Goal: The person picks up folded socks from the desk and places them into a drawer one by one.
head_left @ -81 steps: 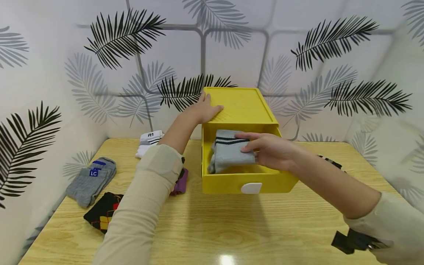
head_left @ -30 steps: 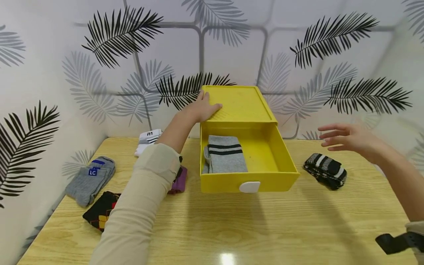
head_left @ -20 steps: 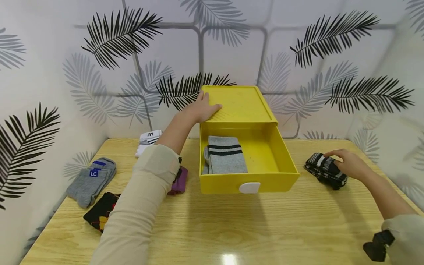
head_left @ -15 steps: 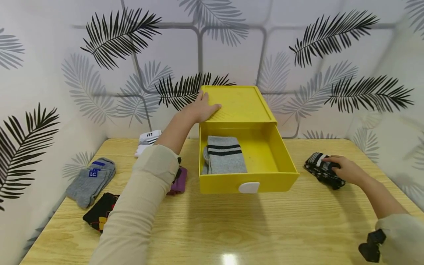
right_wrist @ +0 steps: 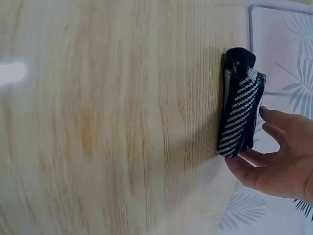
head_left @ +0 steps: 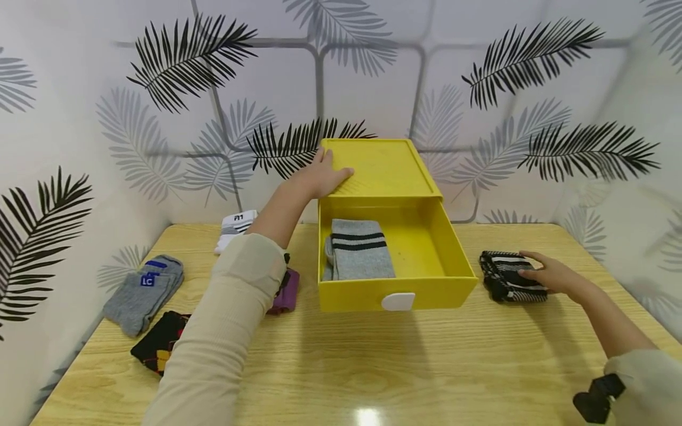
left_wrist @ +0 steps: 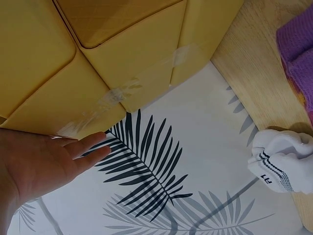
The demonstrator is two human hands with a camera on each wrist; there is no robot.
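My left hand (head_left: pixel 318 176) rests on the top left edge of a yellow drawer box (head_left: pixel 380 165), its fingers straight; in the left wrist view the hand (left_wrist: pixel 49 161) lies against the box's side. The drawer (head_left: pixel 421 236) is pulled out, and folded grey socks (head_left: pixel 363 257) with two black stripes lie in its left half. To the right of the box, my right hand (head_left: pixel 559 277) pinches folded black-and-white patterned socks (head_left: pixel 506 281) between thumb and fingers. The right wrist view shows these socks (right_wrist: pixel 240 107) upright on edge; whether they touch the table is unclear.
On the left of the table (head_left: pixel 362 367) lie grey socks with an LC label (head_left: pixel 141 293), black argyle socks (head_left: pixel 160 340), white striped socks (head_left: pixel 234 228) and a purple sock (head_left: pixel 288 293), partly behind my left arm. A patterned wall (head_left: pixel 367 89) stands behind the box.
My right hand has let go of the grey striped socks in the drawer, moved right and taken hold of the black-and-white socks, which have turned slightly. The left hand has stayed on the box.
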